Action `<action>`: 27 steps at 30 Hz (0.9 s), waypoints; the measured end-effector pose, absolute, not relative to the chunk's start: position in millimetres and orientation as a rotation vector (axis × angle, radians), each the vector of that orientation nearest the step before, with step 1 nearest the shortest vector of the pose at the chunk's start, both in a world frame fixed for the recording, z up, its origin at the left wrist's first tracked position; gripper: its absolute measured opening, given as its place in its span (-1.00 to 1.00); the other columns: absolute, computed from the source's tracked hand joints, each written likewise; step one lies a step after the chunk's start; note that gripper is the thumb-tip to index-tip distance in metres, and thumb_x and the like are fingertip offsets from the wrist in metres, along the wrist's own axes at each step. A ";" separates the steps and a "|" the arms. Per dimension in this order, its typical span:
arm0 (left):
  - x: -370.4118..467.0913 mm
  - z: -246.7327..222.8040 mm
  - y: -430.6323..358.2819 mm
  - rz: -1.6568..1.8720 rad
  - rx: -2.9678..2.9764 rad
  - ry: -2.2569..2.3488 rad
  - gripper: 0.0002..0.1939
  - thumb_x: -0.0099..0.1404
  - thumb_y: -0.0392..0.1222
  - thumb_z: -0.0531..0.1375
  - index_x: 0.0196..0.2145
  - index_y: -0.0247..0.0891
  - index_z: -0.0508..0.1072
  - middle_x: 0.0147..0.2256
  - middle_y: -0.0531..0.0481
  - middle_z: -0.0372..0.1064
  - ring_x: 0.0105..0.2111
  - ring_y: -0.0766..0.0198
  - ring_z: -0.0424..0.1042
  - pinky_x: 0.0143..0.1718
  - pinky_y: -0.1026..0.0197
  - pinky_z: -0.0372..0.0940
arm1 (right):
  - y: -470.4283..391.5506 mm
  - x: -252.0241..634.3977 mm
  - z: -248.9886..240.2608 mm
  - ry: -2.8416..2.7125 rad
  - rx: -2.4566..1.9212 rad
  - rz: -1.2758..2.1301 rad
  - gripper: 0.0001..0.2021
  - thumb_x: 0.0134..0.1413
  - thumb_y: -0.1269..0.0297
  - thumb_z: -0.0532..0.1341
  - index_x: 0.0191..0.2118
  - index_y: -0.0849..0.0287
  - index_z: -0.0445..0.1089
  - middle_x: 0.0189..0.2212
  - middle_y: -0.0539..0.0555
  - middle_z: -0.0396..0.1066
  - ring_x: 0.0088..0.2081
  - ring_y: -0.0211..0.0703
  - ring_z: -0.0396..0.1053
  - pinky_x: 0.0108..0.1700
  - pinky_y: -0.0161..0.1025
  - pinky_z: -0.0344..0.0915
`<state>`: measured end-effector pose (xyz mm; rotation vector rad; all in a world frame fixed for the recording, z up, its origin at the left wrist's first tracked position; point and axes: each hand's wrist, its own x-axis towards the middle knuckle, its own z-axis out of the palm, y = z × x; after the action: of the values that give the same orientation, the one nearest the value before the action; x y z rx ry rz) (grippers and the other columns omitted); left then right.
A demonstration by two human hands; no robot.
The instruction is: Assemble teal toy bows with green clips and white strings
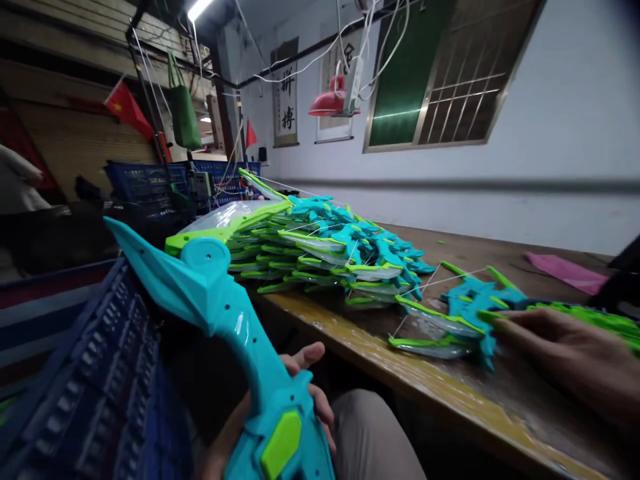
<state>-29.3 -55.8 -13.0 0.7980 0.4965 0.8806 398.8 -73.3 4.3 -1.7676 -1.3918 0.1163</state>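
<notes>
My left hand [320, 397] is wrapped round the body of a teal plastic toy crossbow [250, 340], held upright and tilted in front of my lap. A lime-green panel [283, 443] is set into its lower part, and a lime-green arm lies behind its top end. At the right, over the table, my right hand [575, 350] is closed, with thumb and fingertips pinching a small lime-green plastic piece [493, 316]. Just beyond those fingertips, teal-and-green toy bow parts [470, 297] with white strings lie on the table.
A heap of similar strung toy bows [320, 247] covers the table's [380, 347] left end. Lime-green parts [590, 320] lie by my right hand, with a pink sheet [567, 270] behind. Blue crates [125, 373] stand at my left. A red lamp [333, 103] hangs above.
</notes>
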 end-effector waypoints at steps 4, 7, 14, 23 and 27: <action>-29.0 -34.3 -36.5 1.120 0.718 0.312 -0.57 -0.14 0.27 0.49 -0.34 0.04 0.66 -0.19 0.02 0.61 -0.54 0.19 0.49 -0.38 -0.01 0.48 | -96.9 246.3 24.5 -1.658 -1.307 0.267 -0.72 0.14 0.04 0.30 -0.49 0.07 0.39 -0.16 0.14 0.62 -0.22 0.05 0.60 -0.24 -0.17 0.53; -28.3 -52.3 -41.8 1.324 0.623 0.276 -0.26 -0.30 0.31 0.52 -0.11 0.11 0.64 -0.10 0.05 0.58 -0.32 0.13 0.54 -0.18 0.02 0.49 | -110.3 166.9 22.0 -1.806 -1.117 0.081 -0.86 0.23 0.32 0.26 -0.36 0.04 0.31 -0.12 0.05 0.61 -0.20 -0.07 0.61 -0.23 -0.28 0.53; -45.5 -51.3 -68.8 1.332 0.745 0.439 -0.35 0.01 0.27 0.43 0.06 0.10 0.56 0.03 -0.02 0.53 -0.06 0.09 0.50 -0.03 0.17 0.34 | -100.9 120.6 -0.3 -2.170 -0.839 -0.155 -0.86 0.25 0.46 0.18 -0.14 0.09 0.26 0.02 0.27 0.52 -0.10 0.04 0.56 -0.11 -0.12 0.53; -41.6 -28.0 -81.2 1.193 0.669 0.661 -0.46 0.06 0.10 0.48 -0.08 -0.26 0.57 -0.26 -0.16 0.60 -0.22 0.00 0.58 -0.19 0.10 0.43 | -109.7 148.3 20.5 -1.939 -1.130 0.365 -0.71 0.10 0.14 0.42 -0.38 0.08 0.29 -0.51 -0.09 0.38 -0.52 -0.26 0.32 -0.46 -0.36 0.28; -42.7 -23.0 -80.2 1.165 0.691 0.722 -0.53 0.17 0.01 0.43 -0.05 -0.31 0.54 -0.24 -0.16 0.63 -0.19 0.00 0.60 -0.15 0.11 0.46 | -115.2 152.4 29.9 -1.701 -1.155 0.761 -0.89 0.22 0.17 0.32 -0.23 0.05 0.44 -0.40 -0.02 0.49 -0.42 -0.20 0.44 -0.35 -0.33 0.39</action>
<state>-42.7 -80.2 -23.0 0.6907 0.7221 1.1647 152.4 -115.2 29.9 -1.1551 -1.7014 0.7610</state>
